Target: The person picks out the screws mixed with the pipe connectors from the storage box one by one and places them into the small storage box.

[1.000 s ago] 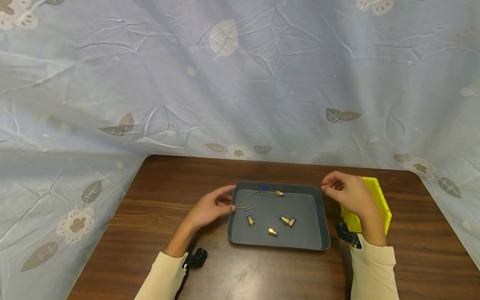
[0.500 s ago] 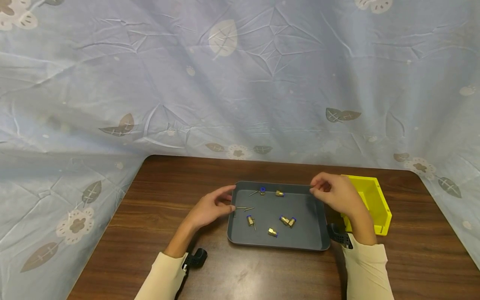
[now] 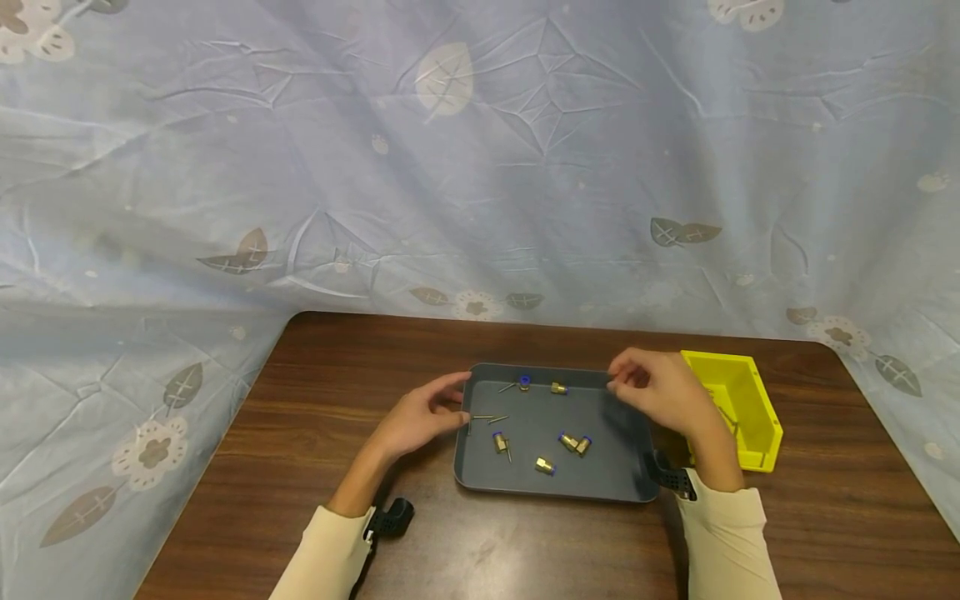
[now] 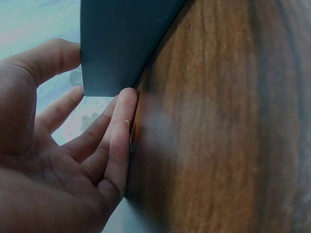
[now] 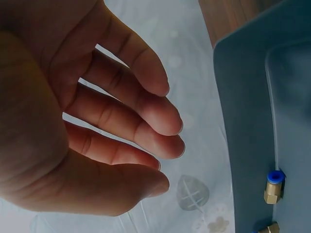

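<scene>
A dark grey tray (image 3: pixel 607 467) lies on the table. My left hand (image 3: pixel 420 419) is at its left side, the thumb touching the rim and the other fingers relaxed; the left wrist view shows this hand (image 4: pixel 63 141) beside the tray wall (image 4: pixel 121 43). Over the tray's far right corner hovers my right hand (image 3: pixel 660 390), with loosely bent fingers. The right wrist view shows nothing in that hand (image 5: pixel 97 116). Inside the tray are several brass push-in fittings (image 3: pixel 545 466) with blue collars, and several thin screws (image 3: pixel 498 419) toward the left.
To the right of the tray stands a yellow bin (image 3: pixel 765 417), partly hidden by my right forearm, with some small thin pieces inside. The table (image 3: pixel 360 358) is brown wood grain. A patterned cloth (image 3: pixel 480 183) hangs behind its far edge.
My right hand has moved left from beside the yellow bin to above the tray's far right corner, uncovering more of the bin. The left hand and the tray have stayed put.
</scene>
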`<state>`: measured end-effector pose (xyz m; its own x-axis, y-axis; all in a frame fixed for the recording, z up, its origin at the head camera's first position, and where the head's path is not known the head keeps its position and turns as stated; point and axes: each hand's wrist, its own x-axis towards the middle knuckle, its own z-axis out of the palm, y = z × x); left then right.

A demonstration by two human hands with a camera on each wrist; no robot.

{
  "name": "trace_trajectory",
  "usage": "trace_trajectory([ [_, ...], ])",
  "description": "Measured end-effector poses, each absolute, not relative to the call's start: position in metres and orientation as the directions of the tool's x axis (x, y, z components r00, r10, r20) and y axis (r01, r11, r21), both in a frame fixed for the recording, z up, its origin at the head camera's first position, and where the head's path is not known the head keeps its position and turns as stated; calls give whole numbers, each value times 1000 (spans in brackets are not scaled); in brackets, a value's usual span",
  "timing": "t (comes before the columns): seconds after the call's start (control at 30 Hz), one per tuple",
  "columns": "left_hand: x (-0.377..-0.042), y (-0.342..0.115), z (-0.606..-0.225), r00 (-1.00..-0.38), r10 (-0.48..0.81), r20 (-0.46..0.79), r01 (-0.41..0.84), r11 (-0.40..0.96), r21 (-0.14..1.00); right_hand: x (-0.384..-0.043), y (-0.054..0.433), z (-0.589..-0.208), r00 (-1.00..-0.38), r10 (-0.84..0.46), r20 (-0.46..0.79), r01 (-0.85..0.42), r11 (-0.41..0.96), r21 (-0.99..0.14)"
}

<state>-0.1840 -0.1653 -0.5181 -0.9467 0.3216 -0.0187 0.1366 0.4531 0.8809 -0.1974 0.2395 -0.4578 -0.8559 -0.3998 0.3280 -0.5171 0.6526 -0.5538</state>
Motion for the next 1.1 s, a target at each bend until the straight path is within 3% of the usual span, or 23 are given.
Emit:
trace_trajectory([
  [1.1,-185,-166,-513,-944,329,-37,120,446,887,-212,207,-471,-827,-507,242,-498,463,-733],
])
